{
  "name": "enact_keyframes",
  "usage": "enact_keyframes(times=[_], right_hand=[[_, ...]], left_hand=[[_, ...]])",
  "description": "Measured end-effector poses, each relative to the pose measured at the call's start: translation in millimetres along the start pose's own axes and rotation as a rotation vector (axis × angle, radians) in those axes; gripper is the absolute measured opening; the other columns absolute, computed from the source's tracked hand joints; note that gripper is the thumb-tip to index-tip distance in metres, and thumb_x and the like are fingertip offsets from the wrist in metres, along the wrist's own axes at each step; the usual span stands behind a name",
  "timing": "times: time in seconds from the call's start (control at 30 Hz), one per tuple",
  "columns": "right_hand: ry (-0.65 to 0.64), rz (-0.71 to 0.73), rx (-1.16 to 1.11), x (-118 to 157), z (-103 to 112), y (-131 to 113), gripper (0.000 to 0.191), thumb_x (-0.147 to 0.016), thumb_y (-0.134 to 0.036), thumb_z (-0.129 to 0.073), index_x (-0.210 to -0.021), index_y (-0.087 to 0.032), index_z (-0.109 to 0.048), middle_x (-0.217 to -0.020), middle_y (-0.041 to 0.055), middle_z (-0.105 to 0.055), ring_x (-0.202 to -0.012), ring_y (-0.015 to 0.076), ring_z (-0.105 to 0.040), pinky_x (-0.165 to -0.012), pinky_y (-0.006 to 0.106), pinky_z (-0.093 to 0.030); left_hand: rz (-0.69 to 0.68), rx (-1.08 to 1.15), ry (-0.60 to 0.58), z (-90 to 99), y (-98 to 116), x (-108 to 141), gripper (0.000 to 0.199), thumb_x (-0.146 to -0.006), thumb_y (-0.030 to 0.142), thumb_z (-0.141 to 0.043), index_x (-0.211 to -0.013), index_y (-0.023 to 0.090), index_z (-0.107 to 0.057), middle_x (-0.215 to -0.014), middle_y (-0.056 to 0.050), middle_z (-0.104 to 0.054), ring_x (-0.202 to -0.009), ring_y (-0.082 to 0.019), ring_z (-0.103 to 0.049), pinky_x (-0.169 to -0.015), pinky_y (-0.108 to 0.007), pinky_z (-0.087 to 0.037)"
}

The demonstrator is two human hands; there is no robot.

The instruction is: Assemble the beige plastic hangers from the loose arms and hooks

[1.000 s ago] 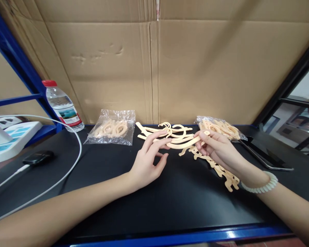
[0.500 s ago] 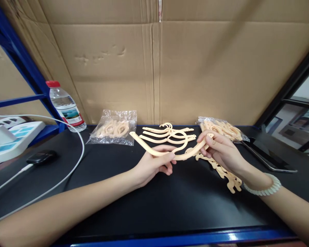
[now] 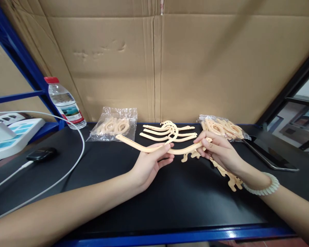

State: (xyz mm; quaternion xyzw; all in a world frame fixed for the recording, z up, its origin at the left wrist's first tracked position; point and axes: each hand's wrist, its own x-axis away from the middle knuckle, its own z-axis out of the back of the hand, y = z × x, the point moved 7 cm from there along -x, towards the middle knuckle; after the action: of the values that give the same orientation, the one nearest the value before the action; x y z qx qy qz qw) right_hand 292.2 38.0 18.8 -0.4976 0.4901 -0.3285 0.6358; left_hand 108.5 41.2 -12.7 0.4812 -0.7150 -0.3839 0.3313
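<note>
A cream plastic clothes hanger with its arms spread is held above the black table. My left hand is closed around its middle, just below the hook. The right arm's end of the hanger is pinched in my right hand, between thumb and fingers. Behind it, several more cream hangers lie spread in a stack, hooks overlapping. Loose folded cream hanger parts lie under and beside my right hand, partly hidden by it.
Clear plastic bags of hanger parts lie at the back left and back right. Far left are a water bottle, a power strip, a black device and a white cable. A tablet lies at the right.
The hanger has turned in my hands: its left arm has swung lower and further left, and its arms look straighter. Both hands keep their hold.
</note>
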Motion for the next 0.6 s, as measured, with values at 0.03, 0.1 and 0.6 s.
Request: enact_keyframes(times=[0.03, 0.1, 0.6], right_hand=[[0.0, -0.005, 0.005, 0.0, -0.5, -0.2, 0.026, -0.089, -0.045, -0.063, -0.087, -0.019, -0.062, -0.057, -0.0032, -0.052, -0.052, 0.0091, -0.042, -0.047, 0.024, -0.027], [0.005, -0.019, 0.01, 0.1, -0.3, -0.5, 0.027, -0.086, -0.045, -0.066, -0.084, -0.019, -0.06, -0.057, -0.0031, -0.053, -0.051, 0.0087, -0.043, -0.047, 0.023, -0.027], [0.072, -0.005, 0.098, 2.5, 13.7, 3.3, 0.022, -0.083, -0.032, -0.073, -0.077, -0.02, -0.056, -0.059, -0.0048, -0.054, -0.049, 0.0066, -0.043, -0.046, 0.02, -0.032]], left_hand=[[0.007, 0.006, -0.001, 0.6, 0.9, -0.6, 0.016, -0.078, 0.024, -0.077, -0.088, 0.013, -0.076, -0.071, -0.002, -0.068, -0.069, -0.01, -0.065, -0.067, -0.018, -0.056], [0.011, 0.019, -0.01, 1.5, 3.7, -2.3, 0.016, -0.08, 0.025, -0.075, -0.091, 0.013, -0.076, -0.071, -0.001, -0.067, -0.069, -0.008, -0.064, -0.065, -0.016, -0.055], [-0.139, -0.027, -0.02, 6.0, 15.7, -7.9, 0.022, -0.07, 0.023, -0.084, -0.089, 0.013, -0.078, -0.071, 0.001, -0.065, -0.065, -0.004, -0.057, -0.063, -0.011, -0.051]])
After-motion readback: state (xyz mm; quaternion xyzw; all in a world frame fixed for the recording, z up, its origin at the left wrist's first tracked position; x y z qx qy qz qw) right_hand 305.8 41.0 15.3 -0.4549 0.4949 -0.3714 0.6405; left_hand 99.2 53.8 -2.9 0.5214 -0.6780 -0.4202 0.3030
